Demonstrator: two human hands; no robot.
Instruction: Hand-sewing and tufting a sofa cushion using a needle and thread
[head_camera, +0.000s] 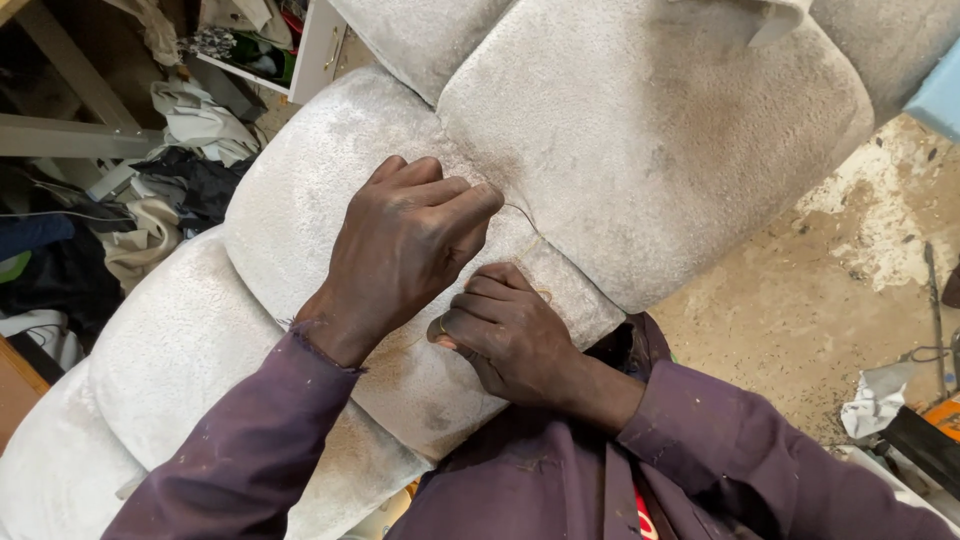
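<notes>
A thin thread (522, 222) ran along the seam between two pale plush cushion sections (640, 130), part-way through hand stitching. The right hand (510, 335) pinched closed, apparently on the thread's end or a needle, though I could not tell which. The left hand (405, 245), curled shut, pressed the fabric beside the seam. Drawing the thread taut seemingly called for steady tension.

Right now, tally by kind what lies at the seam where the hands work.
Bare hands: 2 (left hand, right hand)
Thin tan thread: 1
Pale grey plush padded cushion sections meeting there: 2
Total: 5
</notes>
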